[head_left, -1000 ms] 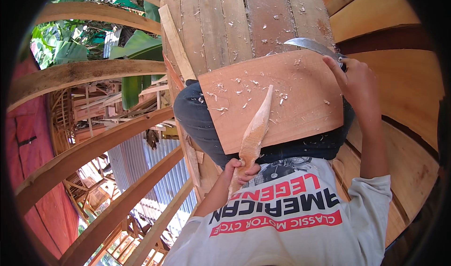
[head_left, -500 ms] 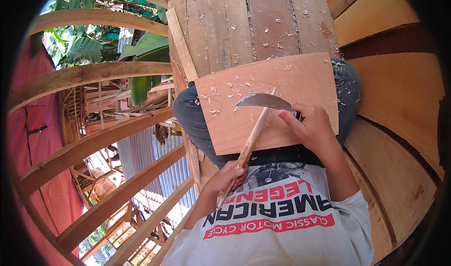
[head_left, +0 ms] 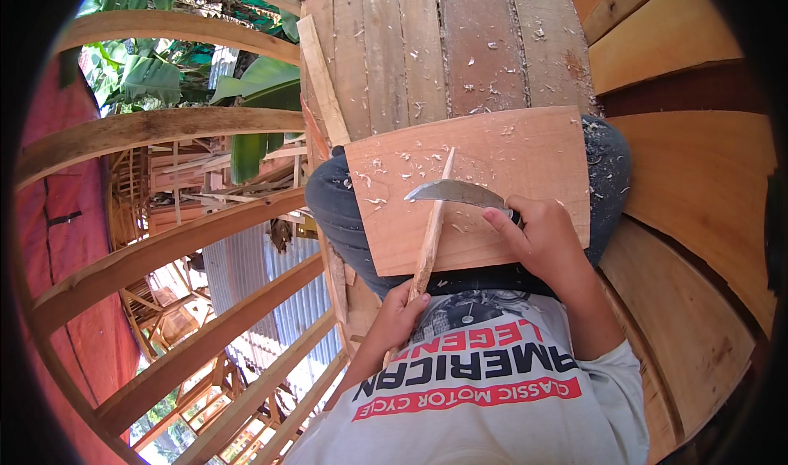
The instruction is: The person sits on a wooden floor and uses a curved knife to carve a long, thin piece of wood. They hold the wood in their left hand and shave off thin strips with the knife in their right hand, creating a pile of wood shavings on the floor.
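A flat wooden board [head_left: 509, 161] rests across my lap, sprinkled with pale shavings. My left hand [head_left: 400, 313] is wrapped round the lower part of a whittled wooden stick [head_left: 430, 239], whose pointed end lies over the board. In my right hand [head_left: 538, 231] is a curved knife [head_left: 460, 191], its grey blade crossing over the stick below the tip. My right fingers close round the handle, mostly hiding it. The blade points left and touches or nearly touches the stick; which one I cannot tell.
Beyond the board run floor planks [head_left: 484, 46] scattered with shavings. A loose wood strip [head_left: 322, 79] lies at their left edge. Wooden slats [head_left: 164, 137] form an open railing on the left, with corrugated metal sheets below. Plank walling [head_left: 689, 161] rises close on the right.
The stick has swung more upright, its tip moving left. The knife has shifted slightly down and left, its blade now tilted down toward the handle. Both hands keep their hold.
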`<action>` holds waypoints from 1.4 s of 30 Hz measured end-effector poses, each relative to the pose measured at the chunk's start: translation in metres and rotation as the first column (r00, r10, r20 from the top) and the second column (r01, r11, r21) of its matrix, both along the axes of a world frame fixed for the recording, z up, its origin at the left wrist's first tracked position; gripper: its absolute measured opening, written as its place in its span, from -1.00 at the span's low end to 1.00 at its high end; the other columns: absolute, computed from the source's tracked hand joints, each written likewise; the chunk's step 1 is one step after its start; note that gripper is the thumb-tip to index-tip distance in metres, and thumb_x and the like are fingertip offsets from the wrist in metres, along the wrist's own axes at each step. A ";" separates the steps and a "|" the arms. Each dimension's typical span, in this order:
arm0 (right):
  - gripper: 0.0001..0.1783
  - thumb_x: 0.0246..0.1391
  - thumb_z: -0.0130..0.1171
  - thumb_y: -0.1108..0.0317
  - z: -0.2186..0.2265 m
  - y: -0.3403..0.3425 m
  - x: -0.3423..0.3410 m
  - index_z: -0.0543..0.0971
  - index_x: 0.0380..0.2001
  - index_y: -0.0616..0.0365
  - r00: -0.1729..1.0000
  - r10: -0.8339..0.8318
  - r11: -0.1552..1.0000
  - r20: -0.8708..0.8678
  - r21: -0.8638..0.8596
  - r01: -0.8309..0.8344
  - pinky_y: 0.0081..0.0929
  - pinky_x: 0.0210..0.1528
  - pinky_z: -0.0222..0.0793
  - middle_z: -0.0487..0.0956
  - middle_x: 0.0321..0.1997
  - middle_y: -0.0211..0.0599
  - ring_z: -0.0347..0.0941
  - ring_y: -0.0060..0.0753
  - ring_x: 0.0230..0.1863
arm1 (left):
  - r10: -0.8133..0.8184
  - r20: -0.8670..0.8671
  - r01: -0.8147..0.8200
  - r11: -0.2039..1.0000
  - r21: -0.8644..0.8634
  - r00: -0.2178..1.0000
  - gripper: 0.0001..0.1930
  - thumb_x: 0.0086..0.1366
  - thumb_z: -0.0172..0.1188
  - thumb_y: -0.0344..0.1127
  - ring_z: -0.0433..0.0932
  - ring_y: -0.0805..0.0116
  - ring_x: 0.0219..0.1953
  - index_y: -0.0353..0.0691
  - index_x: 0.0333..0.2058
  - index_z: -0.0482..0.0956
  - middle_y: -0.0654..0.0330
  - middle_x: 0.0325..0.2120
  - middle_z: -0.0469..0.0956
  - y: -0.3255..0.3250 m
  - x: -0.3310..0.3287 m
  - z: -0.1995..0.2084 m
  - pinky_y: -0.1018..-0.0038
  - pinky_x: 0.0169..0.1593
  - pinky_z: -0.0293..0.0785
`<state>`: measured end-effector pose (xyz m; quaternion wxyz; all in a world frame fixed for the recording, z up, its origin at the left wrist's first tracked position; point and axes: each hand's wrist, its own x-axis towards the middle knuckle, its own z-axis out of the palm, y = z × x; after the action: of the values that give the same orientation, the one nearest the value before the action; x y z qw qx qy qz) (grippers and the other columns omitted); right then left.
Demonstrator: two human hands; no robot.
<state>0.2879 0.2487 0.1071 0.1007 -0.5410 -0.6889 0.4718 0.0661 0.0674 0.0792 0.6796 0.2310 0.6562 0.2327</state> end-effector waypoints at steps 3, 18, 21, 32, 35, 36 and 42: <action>-0.37 0.12 0.10 -0.15 -0.002 -0.009 -0.009 0.57 -0.64 0.28 0.994 0.097 0.995 0.052 -0.015 -0.097 -0.14 -0.50 0.37 0.46 -0.71 0.07 0.48 0.12 -0.59 | 0.041 0.153 -0.038 0.999 -0.024 0.987 -0.79 0.33 0.06 -0.19 0.20 0.66 -0.68 -0.21 -0.38 0.37 0.42 -0.66 0.27 -0.001 -0.007 -0.007 0.65 -0.62 0.11; -0.31 0.02 0.10 -0.29 -0.019 -0.016 -0.039 0.61 -0.64 0.22 0.936 0.177 0.967 0.305 0.122 -0.223 -0.17 -0.54 0.38 0.50 -0.69 0.01 0.49 0.04 -0.62 | 0.097 0.696 -0.075 0.995 -0.062 0.711 -0.59 0.28 0.03 0.10 0.17 0.65 -0.74 -0.16 -0.40 0.25 0.42 -0.71 0.17 -0.005 -0.035 -0.054 0.71 -0.67 0.11; -0.31 0.01 0.11 -0.31 -0.018 -0.010 -0.038 0.62 -0.63 0.21 0.913 0.179 0.957 0.367 0.152 -0.249 -0.20 -0.55 0.38 0.51 -0.69 -0.03 0.50 0.01 -0.62 | 0.092 0.682 -0.077 0.996 -0.052 0.726 -0.63 0.31 0.00 0.04 0.17 0.65 -0.74 -0.17 -0.40 0.26 0.42 -0.71 0.17 -0.001 -0.033 -0.050 0.70 -0.67 0.12; -0.29 -0.06 0.12 -0.38 -0.023 0.008 -0.032 0.66 -0.56 0.16 0.851 0.109 0.941 0.514 0.222 -0.255 -0.23 -0.52 0.41 0.55 -0.66 -0.08 0.54 -0.04 -0.57 | 0.072 0.696 -0.080 0.997 -0.021 0.714 -0.63 0.35 -0.03 0.05 0.16 0.65 -0.73 -0.16 -0.39 0.26 0.42 -0.68 0.19 -0.004 -0.032 -0.059 0.68 -0.67 0.11; -0.29 -0.03 0.11 -0.36 -0.023 0.013 -0.033 0.66 -0.53 0.18 0.845 0.041 0.951 0.533 0.238 -0.196 -0.21 -0.50 0.43 0.55 -0.64 -0.05 0.54 0.00 -0.55 | 0.066 0.687 -0.079 0.997 -0.013 0.724 -0.60 0.33 -0.02 0.09 0.16 0.65 -0.73 -0.16 -0.39 0.26 0.42 -0.68 0.19 -0.004 -0.031 -0.060 0.68 -0.67 0.10; -0.29 -0.02 0.11 -0.35 -0.025 0.018 -0.028 0.66 -0.52 0.19 0.857 -0.030 0.949 0.515 0.283 -0.137 -0.21 -0.49 0.43 0.55 -0.64 -0.03 0.54 0.02 -0.55 | 0.058 0.676 -0.073 0.997 -0.007 0.734 -0.59 0.32 -0.01 0.11 0.16 0.65 -0.73 -0.16 -0.39 0.26 0.42 -0.68 0.19 -0.002 -0.030 -0.058 0.68 -0.67 0.10; -0.33 0.04 0.14 -0.25 -0.011 0.061 0.020 0.64 -0.51 0.27 0.844 -0.350 0.921 0.407 0.314 0.230 -0.18 -0.46 0.42 0.53 -0.62 0.09 0.52 0.11 -0.53 | -0.014 0.614 -0.014 0.999 0.041 0.789 -0.55 0.26 0.06 0.16 0.15 0.66 -0.73 -0.15 -0.44 0.27 0.42 -0.68 0.20 -0.007 -0.032 -0.058 0.69 -0.67 0.09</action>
<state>0.3081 0.3093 0.0958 0.0753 -0.7174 -0.6570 0.2191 0.0346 0.0607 0.0209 0.8506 0.1577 0.3950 0.3092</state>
